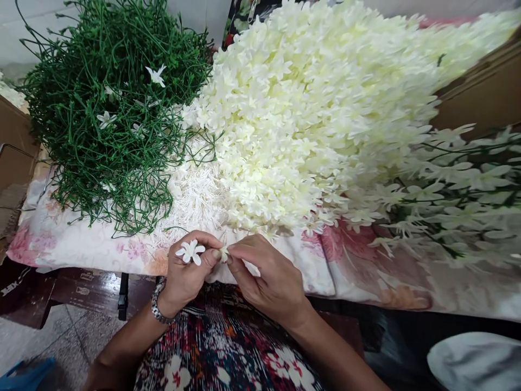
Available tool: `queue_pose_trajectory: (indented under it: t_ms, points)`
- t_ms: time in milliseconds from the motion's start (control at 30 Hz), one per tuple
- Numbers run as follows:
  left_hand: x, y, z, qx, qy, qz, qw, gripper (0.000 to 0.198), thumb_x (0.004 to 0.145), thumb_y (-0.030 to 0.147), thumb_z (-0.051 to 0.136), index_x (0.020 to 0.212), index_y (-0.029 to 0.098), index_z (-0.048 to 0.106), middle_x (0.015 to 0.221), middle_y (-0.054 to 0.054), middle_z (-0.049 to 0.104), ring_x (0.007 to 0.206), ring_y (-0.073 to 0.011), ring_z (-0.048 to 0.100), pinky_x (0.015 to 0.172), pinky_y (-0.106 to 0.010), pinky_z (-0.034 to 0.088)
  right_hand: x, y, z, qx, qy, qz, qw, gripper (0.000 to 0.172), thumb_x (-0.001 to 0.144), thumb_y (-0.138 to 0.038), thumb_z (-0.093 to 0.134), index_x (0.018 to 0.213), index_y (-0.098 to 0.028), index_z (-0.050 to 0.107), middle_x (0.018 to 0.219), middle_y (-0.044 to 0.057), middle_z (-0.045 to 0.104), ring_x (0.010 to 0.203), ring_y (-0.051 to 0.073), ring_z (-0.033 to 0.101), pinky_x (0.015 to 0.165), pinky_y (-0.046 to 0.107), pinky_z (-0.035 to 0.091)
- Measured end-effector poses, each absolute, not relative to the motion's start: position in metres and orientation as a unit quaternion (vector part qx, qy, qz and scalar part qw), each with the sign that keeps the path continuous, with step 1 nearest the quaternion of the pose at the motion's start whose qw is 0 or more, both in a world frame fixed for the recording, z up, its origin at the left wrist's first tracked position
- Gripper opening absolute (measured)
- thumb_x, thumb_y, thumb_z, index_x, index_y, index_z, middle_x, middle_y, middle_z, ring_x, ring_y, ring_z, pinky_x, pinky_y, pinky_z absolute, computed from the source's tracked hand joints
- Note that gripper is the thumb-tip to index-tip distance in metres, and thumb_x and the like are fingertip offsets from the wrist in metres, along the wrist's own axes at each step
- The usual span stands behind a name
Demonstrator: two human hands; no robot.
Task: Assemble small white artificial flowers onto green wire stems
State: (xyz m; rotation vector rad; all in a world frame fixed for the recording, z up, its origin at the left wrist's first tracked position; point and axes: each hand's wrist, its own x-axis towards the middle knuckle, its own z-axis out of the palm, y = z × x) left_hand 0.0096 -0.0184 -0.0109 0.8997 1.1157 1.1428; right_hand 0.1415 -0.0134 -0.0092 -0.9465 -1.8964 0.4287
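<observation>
My left hand (188, 274), with a patterned band at the wrist, is closed in a pinch. A white artificial flower (190, 251) pokes out beside its thumb; the stem is mostly hidden by the fingers. My right hand (271, 274) meets it, thumb and forefinger pinched on a second, small white blossom (223, 253) between the two hands. Beyond them lies a heap of loose white artificial blossoms (309, 119). To its left rises a tangled pile of green plastic stems (109, 103), and thin white stamen pieces (197, 198) lie between both.
Finished-looking flower sprays (459, 190) lie at the right. A floral cloth (142, 252) covers the work surface. Cardboard boxes stand at the left (18, 146) and right (484, 89) edges. A whitish rounded object (476, 361) is at lower right, something blue (30, 374) on the floor.
</observation>
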Motion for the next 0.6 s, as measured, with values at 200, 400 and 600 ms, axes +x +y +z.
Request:
queue_pose_trajectory:
  t_ms: [200,400,600]
  points:
    - [0.007,-0.019,-0.009,0.433,0.459,0.498,0.595,0.01,0.067,0.025,0.062,0.069,0.016,0.059,0.058,0.001,0.051,0.044,-0.0052,0.04,0.038,-0.018,0.03,0.145,-0.013,-0.004,-0.354,-0.785,0.194,0.47,0.031,0.071,-0.002,0.049,0.098,-0.016,0.045,0.075,0.001,0.057,0.065,0.009,0.051,0.057,0.024,0.043]
    - [0.006,-0.016,-0.006,0.452,0.438,0.55,0.549,0.003,0.067,0.019,0.061,0.069,0.017,0.06,0.066,0.0,0.051,0.058,-0.0083,0.046,0.05,-0.02,0.035,0.154,-0.01,0.003,-0.398,-0.783,0.229,0.419,0.054,0.065,-0.027,0.063,0.112,-0.015,0.039,0.1,0.01,0.052,0.092,0.018,0.049,0.074,0.035,0.045]
    - [0.013,-0.017,-0.01,0.472,0.42,0.555,0.541,0.002,0.069,0.018,0.06,0.068,0.016,0.059,0.065,0.0,0.05,0.06,-0.0094,0.047,0.055,-0.022,0.036,0.15,-0.013,0.0,-0.386,-0.774,0.256,0.431,0.03,0.07,-0.012,0.056,0.1,-0.016,0.05,0.081,0.004,0.058,0.075,0.011,0.053,0.064,0.025,0.047]
